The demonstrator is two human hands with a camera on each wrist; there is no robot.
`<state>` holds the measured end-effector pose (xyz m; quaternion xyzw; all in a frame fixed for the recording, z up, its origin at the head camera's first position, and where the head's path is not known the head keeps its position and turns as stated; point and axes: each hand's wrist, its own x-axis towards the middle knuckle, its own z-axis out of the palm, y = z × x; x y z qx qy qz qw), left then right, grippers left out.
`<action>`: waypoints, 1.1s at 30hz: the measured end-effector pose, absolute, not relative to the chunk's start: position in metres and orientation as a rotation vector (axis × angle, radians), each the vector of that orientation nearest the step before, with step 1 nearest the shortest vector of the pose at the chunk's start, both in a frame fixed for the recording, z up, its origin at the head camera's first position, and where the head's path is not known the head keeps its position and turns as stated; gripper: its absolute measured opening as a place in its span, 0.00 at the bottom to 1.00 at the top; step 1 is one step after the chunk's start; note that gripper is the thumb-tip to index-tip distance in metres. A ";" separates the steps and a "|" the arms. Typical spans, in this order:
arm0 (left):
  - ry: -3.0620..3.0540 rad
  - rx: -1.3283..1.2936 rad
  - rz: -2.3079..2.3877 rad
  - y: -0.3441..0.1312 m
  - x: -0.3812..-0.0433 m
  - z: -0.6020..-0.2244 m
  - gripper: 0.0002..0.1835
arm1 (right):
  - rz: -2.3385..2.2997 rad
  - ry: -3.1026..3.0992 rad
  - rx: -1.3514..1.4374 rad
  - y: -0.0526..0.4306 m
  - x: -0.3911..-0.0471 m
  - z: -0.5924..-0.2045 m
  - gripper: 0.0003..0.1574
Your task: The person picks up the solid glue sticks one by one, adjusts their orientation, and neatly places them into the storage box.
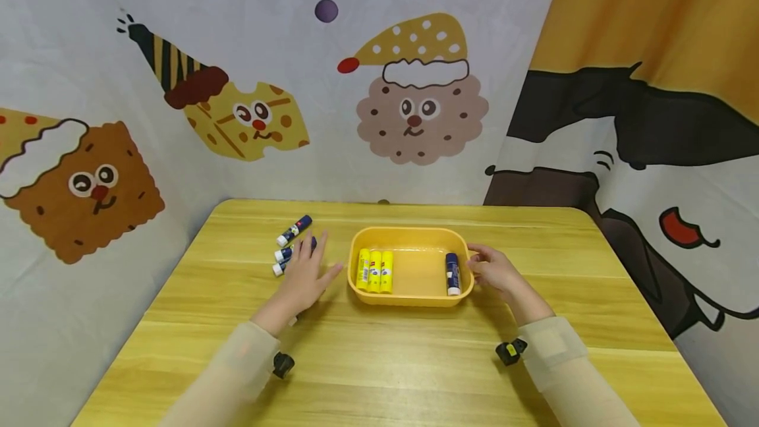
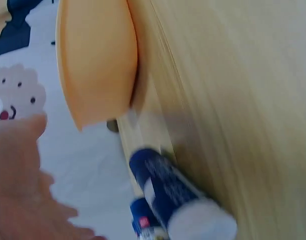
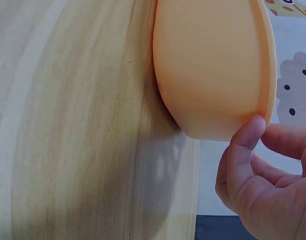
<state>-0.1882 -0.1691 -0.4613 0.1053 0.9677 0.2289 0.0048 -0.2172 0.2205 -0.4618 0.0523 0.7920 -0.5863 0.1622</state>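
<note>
My left hand (image 1: 301, 280), fingers spread, reaches over several dark blue glue sticks (image 1: 294, 230) with white ends, left of a yellow plastic basket (image 1: 418, 272). It partly covers some of them, and another white end (image 1: 293, 321) peeks out beside the wrist. In the left wrist view, a blue glue stick (image 2: 175, 192) lies close below the hand. My right hand (image 1: 495, 272) pinches the basket's right rim between thumb and curled fingers. Inside the basket, three yellow glue sticks (image 1: 375, 272) stand side by side at the left, and one blue glue stick (image 1: 453, 274) lies along the right wall.
The wood-grain table (image 1: 391, 361) ends at a back edge against a white curtain (image 1: 332, 130) printed with cartoon biscuits. Small black cameras (image 1: 283, 365) are strapped at both wrists.
</note>
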 end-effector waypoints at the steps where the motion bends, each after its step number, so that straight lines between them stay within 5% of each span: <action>1: 3.003 0.340 0.695 -0.174 -0.187 -0.462 0.43 | -1.674 2.260 0.150 0.221 -0.217 -0.462 0.31; 33: 2.674 0.503 0.562 -0.208 -0.181 -0.469 0.32 | -1.685 2.256 0.134 0.223 -0.219 -0.467 0.32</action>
